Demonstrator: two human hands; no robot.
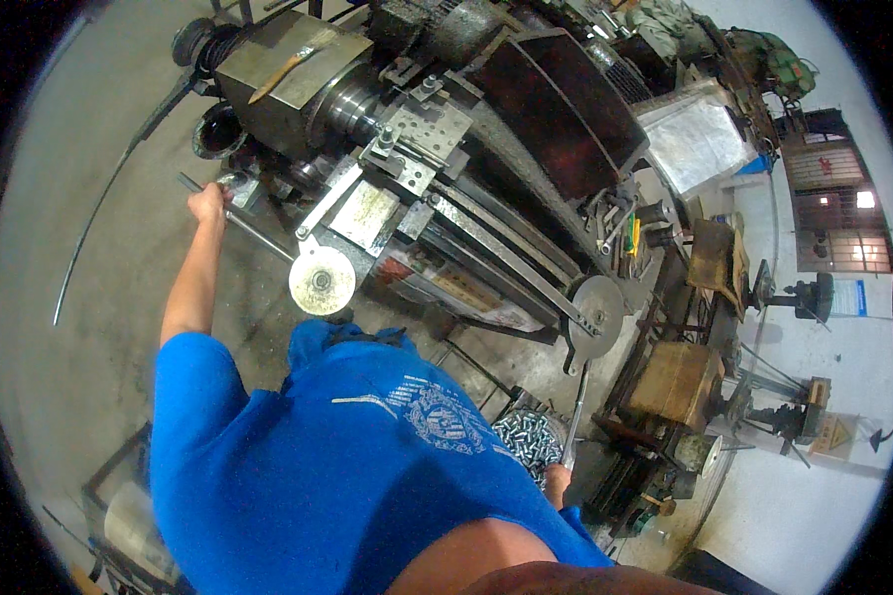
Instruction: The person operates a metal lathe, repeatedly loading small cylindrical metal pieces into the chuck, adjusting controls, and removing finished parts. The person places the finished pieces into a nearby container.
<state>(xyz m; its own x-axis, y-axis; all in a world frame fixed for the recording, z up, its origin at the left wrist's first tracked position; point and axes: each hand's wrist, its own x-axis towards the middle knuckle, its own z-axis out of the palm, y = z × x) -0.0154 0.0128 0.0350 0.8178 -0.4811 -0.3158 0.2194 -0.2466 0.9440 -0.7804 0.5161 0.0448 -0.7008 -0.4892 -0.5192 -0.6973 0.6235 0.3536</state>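
Observation:
My left hand [208, 203], its fingers wrapped round, grips a long metal lever [260, 234]. That lever runs to a pale round disc [321, 282] at the near side of a lathe-like machine. Low on the right, my right hand [558, 482] is closed on the end of a second lever [578, 412], partly hidden by my blue shirt. This one joins a larger grey disc [597, 315] at the machine's right end. Between the discs lie the machine's slide rails [501, 233]. A drilled metal tool block [427, 139] stands before the shiny spindle [350, 107].
A wooden-handled brush [286, 73] lies on the machine's head. Beside my right hand is a container full of small metal parts [531, 436]. Hand tools [620, 230] lie beyond the rails. More machines [675, 382] line the right wall. A thin rod [99, 208] curves out at left.

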